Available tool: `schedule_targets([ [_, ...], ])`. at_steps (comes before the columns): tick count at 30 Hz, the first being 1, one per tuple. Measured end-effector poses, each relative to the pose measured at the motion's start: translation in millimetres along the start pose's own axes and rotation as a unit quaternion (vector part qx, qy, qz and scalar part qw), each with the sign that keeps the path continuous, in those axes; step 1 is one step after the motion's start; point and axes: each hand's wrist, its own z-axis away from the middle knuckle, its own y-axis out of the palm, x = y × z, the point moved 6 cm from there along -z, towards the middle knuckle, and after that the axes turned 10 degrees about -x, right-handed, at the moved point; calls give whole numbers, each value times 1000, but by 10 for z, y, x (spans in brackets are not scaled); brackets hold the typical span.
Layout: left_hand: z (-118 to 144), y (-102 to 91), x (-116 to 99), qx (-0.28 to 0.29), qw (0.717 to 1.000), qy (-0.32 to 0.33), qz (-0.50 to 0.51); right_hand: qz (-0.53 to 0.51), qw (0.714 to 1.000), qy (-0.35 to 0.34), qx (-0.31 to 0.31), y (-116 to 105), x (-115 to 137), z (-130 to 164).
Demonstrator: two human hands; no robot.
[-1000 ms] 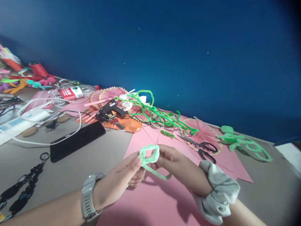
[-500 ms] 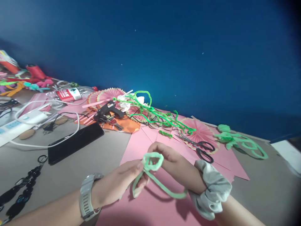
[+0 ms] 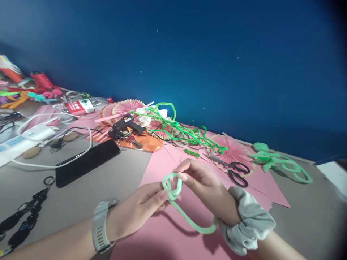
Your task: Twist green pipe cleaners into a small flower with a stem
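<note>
Between my hands is a pale green pipe cleaner (image 3: 187, 219), bent into small loops at its top, with a long tail curving down to the right. My left hand (image 3: 142, 206) pinches the base of the loops between thumb and fingers. The thumb and forefinger of my right hand (image 3: 199, 180) close on the upper right side of the loops. Beneath both hands lies pink paper (image 3: 159, 242). Black-handled scissors (image 3: 230, 167) rest open beyond my right hand, on the paper and a pink folded paper fan (image 3: 233, 150).
Bright green pipe cleaners (image 3: 187, 131) lie tangled at the wall, with a paler green bunch (image 3: 268, 159) to the right. A black glue gun (image 3: 126, 124), a phone (image 3: 88, 164), a power strip (image 3: 24, 141), a plastic bottle (image 3: 81, 106) and a beaded strap (image 3: 29, 213) occupy the left.
My right thumb and forefinger have come onto the loops, which now tilt and sit slightly left. The short end that hung below my left hand is no longer visible.
</note>
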Motion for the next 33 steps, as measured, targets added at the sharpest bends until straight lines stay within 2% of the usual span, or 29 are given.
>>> schedule_targets([
  [6,-15,0,-74,-4,996,28,-81,-64,995,65,32,38,-74,17],
  [11,-28,-22,-151,-31,993,59,-97,-220,962,143,70,71,-181,47],
  [16,-15,-24,-127,-32,994,47,-96,-263,948,158,88,103,-170,68],
  [22,-1,11,-146,-27,989,66,-133,-186,962,181,81,122,-197,84],
  [29,-9,26,-148,-33,984,65,-166,-100,981,150,73,139,-152,96],
  [33,-20,23,-151,-32,982,70,-170,-91,981,149,88,142,-147,106],
])
